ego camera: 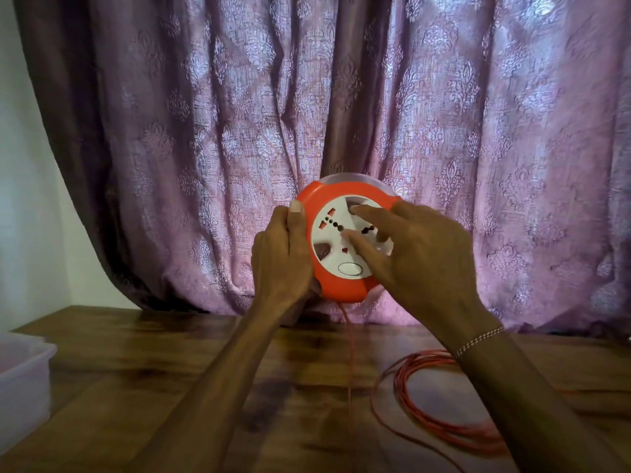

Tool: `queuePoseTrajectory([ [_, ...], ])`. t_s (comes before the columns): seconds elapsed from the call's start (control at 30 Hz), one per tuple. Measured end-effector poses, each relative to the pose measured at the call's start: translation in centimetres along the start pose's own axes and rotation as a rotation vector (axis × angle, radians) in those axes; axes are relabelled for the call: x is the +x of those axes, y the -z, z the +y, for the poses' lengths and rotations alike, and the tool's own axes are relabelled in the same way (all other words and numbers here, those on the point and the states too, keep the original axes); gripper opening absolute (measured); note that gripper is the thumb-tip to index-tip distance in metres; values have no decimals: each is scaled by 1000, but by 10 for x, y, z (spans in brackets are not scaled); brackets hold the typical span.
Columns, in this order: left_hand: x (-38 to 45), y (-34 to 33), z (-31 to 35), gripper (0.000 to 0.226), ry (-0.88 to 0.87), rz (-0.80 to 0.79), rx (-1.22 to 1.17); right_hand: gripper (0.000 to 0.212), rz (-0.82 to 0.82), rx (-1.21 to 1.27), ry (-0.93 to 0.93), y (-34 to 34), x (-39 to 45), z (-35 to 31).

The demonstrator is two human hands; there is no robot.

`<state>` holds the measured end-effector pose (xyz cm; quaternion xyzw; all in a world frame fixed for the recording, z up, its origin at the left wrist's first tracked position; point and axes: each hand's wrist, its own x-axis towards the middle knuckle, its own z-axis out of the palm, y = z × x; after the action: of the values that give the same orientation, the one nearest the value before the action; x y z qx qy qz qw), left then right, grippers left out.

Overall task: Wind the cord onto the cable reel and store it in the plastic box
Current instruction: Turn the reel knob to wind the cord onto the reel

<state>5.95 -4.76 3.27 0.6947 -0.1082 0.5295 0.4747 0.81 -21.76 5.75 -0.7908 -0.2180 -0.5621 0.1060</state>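
A round orange cable reel [336, 283] with a white socket face is held upright above the table, in front of the curtain. My left hand [280, 254] grips its left rim, thumb on the front edge. My right hand [420, 257] lies over the right side of the white face, fingertips pressed into the face's recesses. A thin orange cord [350, 349] hangs straight down from the reel's underside to the table. The rest of the cord [426, 418] lies in loose loops on the table at the right, partly hidden by my right forearm.
A translucent plastic box [24, 377] stands at the table's left edge. The wooden table [164, 363] runs back to a purple patterned curtain [307, 114]. A pale wall shows at the far left.
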Motion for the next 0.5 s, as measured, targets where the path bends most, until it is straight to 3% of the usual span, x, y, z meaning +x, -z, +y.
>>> queuePoseTrajectory([
  [0.1, 2, 3, -1, 54, 8, 4, -13, 23, -39, 59, 137, 10, 5, 10],
  [0.27, 1, 3, 1, 52, -3, 5, -17, 59, -434, 53, 163, 8, 5, 6],
  [0.5, 2, 2, -1, 50, -36, -12, -5, 61, -383, -41, 158, 3, 2, 0],
])
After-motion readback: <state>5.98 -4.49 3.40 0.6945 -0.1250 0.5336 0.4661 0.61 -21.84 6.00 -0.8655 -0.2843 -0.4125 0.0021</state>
